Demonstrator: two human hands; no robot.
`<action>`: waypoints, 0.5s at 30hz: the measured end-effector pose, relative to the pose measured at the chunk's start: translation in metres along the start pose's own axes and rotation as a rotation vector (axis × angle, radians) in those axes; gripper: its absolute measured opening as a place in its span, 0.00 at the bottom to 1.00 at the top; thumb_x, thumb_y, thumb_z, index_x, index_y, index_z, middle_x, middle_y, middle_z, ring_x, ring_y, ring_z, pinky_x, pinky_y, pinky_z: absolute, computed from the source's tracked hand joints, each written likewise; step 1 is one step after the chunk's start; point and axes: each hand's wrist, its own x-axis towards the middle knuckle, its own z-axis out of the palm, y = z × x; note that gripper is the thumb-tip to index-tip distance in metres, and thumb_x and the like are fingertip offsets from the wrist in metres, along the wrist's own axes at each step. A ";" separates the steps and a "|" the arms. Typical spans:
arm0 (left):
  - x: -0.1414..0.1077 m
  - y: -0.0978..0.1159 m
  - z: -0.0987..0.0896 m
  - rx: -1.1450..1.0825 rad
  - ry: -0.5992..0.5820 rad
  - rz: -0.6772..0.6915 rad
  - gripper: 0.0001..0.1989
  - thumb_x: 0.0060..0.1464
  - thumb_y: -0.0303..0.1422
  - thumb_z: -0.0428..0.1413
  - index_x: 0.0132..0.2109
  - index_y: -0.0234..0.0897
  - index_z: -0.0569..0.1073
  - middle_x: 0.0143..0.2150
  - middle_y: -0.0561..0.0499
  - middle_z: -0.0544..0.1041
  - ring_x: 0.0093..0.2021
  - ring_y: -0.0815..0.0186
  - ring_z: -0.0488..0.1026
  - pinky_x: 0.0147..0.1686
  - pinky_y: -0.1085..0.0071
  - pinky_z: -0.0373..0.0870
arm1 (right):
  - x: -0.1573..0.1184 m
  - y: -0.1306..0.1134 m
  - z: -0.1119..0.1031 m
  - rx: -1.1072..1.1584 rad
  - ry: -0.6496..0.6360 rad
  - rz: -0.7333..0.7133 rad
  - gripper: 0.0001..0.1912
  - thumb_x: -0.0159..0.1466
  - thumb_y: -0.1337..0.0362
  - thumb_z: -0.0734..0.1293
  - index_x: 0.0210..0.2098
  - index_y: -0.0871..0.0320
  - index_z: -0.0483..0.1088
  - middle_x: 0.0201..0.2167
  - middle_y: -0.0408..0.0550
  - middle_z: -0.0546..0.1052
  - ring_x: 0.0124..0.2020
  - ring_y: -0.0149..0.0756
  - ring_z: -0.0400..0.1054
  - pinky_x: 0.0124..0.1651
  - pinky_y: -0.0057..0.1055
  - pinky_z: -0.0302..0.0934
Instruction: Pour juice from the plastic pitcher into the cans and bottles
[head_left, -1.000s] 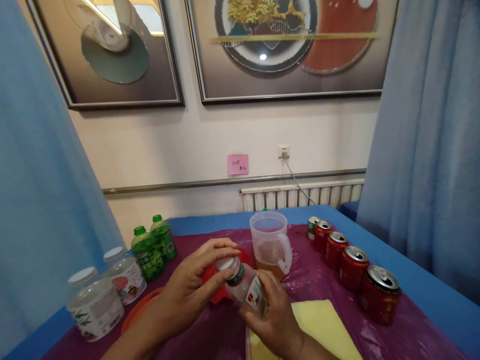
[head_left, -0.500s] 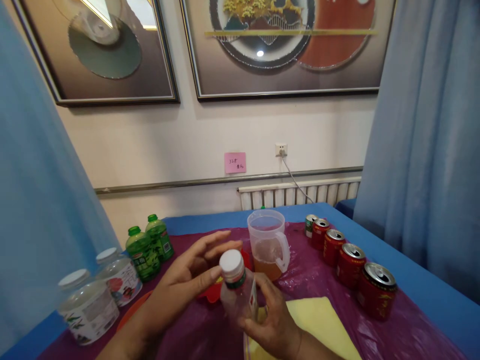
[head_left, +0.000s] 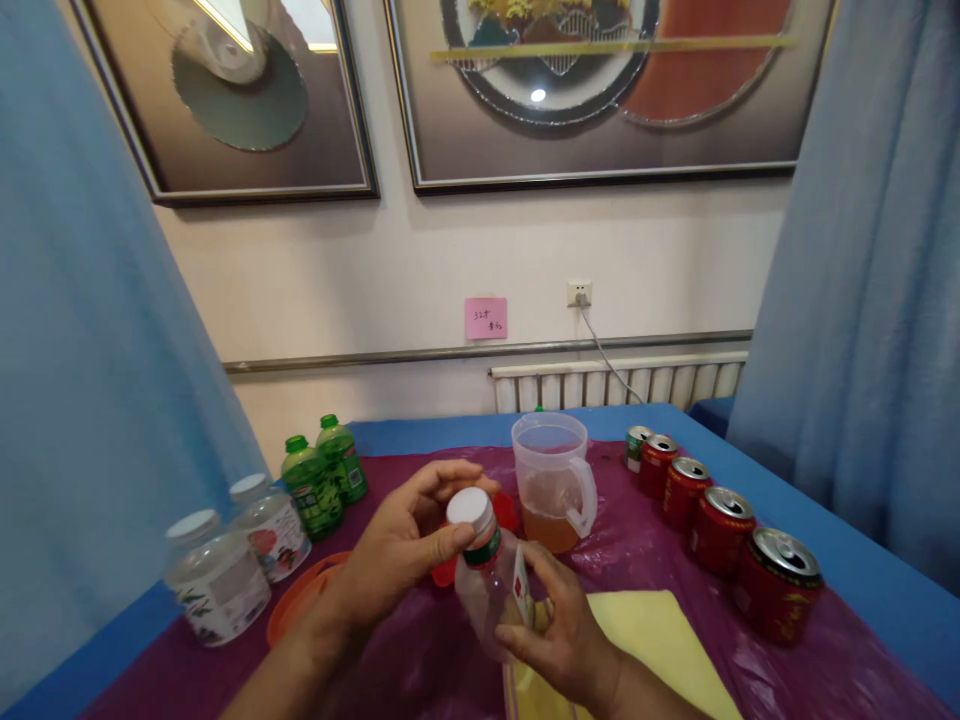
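A clear plastic bottle [head_left: 480,595] with a green neck ring stands slightly tilted in front of me, held up above the table. My right hand [head_left: 566,630] wraps around its body, covering part of the white label. At the top, my left hand [head_left: 405,530] is on the white screw cap [head_left: 471,510], its thumb pressed to the near side and its fingers curved behind. Beyond the hands is a translucent measuring jug [head_left: 551,475] with amber liquid in its lower part. A red dish [head_left: 507,512] is partly hidden behind the bottle and left hand.
On the left stand two white-capped jars [head_left: 217,585] and two green bottles [head_left: 311,495], near an orange dish [head_left: 289,610]. A row of several opened drink cans [head_left: 720,530] lines the right. A yellow cloth [head_left: 645,640] lies on the purple plastic sheet [head_left: 420,670].
My left hand has closed in on the cap, its fingers more curled around it. The bottle remains in my right hand. The view has shifted slightly, moving the scene rightward.
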 end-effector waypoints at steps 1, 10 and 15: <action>-0.003 -0.005 0.001 -0.010 -0.029 -0.005 0.34 0.44 0.38 0.71 0.58 0.42 0.70 0.55 0.43 0.78 0.50 0.56 0.78 0.47 0.63 0.76 | -0.001 0.001 -0.001 0.003 -0.002 -0.003 0.31 0.62 0.45 0.68 0.59 0.54 0.68 0.48 0.52 0.77 0.48 0.47 0.73 0.52 0.39 0.68; -0.063 -0.044 -0.004 0.388 0.194 -0.062 0.29 0.46 0.37 0.67 0.56 0.40 0.73 0.54 0.42 0.80 0.53 0.50 0.77 0.56 0.54 0.72 | -0.022 0.016 0.004 0.043 -0.109 0.053 0.38 0.61 0.42 0.69 0.65 0.51 0.62 0.56 0.55 0.75 0.56 0.51 0.71 0.58 0.47 0.66; -0.122 -0.029 -0.100 0.708 0.776 -0.149 0.27 0.42 0.48 0.68 0.47 0.39 0.75 0.43 0.46 0.83 0.42 0.50 0.80 0.41 0.62 0.77 | -0.028 0.021 0.006 0.066 -0.053 0.130 0.25 0.69 0.52 0.64 0.63 0.50 0.63 0.52 0.53 0.77 0.48 0.43 0.74 0.52 0.40 0.69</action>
